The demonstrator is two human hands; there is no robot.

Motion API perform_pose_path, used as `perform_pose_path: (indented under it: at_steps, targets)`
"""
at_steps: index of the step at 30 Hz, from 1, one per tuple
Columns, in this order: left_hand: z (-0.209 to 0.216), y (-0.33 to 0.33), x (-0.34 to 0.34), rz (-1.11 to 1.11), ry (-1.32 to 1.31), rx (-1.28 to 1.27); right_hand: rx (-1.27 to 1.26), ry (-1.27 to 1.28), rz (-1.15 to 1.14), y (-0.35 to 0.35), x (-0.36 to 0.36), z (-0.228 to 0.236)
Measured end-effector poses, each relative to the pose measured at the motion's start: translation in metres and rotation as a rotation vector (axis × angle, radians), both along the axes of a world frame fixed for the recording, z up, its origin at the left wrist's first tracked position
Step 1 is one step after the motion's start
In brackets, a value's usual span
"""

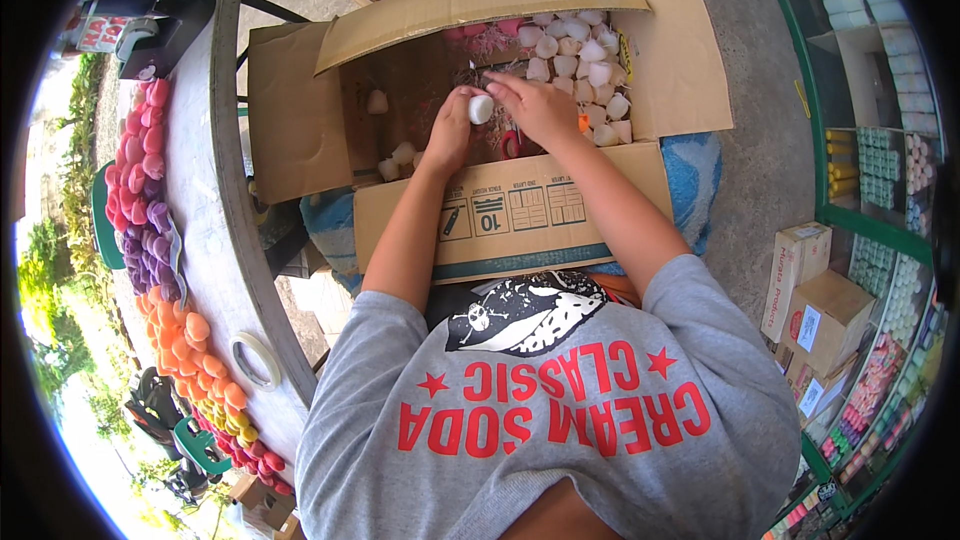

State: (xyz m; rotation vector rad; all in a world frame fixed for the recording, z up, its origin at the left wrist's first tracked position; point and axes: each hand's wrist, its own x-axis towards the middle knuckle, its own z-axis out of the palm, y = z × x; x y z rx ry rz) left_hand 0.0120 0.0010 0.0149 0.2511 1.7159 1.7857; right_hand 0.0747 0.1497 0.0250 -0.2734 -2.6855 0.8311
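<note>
My left hand (453,132) is closed around a small white waxy piece (481,109), like a short candle, with its rounded end facing me. My right hand (535,108) is beside it, index finger and thumb stretched towards the left fingertips and slightly apart; its other fingers are partly hidden. Both hands are over an open cardboard box (510,217). Inside, many similar white pieces (565,66) are packed along the right side. A few more white pieces (403,153) lie at the left. Below my right hand shows a red looped handle (511,144), next to an orange item (584,123).
The box's flaps (690,40) spread outward. A blue patterned cloth (692,180) lies beneath it. Left, a long table (225,270) carries rows of coloured pieces (180,335) and a tape roll (254,360). Right are a green-framed cabinet (822,170) and stacked cartons (828,318).
</note>
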Motion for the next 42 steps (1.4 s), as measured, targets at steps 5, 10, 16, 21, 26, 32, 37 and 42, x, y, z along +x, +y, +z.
perform_pose_path:
  at_steps: [5, 10, 16, 21, 26, 32, 37, 42]
  targets:
    - [0.005, -0.025, -0.022, 0.098, 0.531, -0.435, -0.292, -0.137, -0.332, 0.024, -0.002, 0.011]
    - [0.018, -0.047, -0.035, -0.101, 1.093, -1.299, -0.513, -0.014, -0.548, 0.05, -0.008, -0.008]
    - [-0.032, 0.023, -0.027, -0.36, 1.141, -0.741, -0.516, -0.109, -0.515, 0.046, -0.01, -0.014]
    - [-0.019, 0.072, -0.011, -0.566, 0.894, -0.792, -0.467, -0.077, -0.488, 0.043, -0.005, -0.009]
    - [-0.034, 0.054, -0.019, -0.42, 0.69, -0.701, -0.411, -0.088, -0.433, 0.04, -0.006, -0.008]
    - [-0.011, 0.021, -0.022, 0.081, -0.588, 0.119, -0.357, -0.12, -0.235, 0.027, -0.003, 0.005]
    - [-0.008, 0.01, -0.016, 0.185, -0.615, 0.227, -0.159, -0.106, 0.012, 0.014, 0.001, 0.001]
    - [-0.008, 0.015, -0.007, 0.242, -0.479, 0.216, -0.017, -0.116, 0.16, 0.005, 0.004, 0.002]
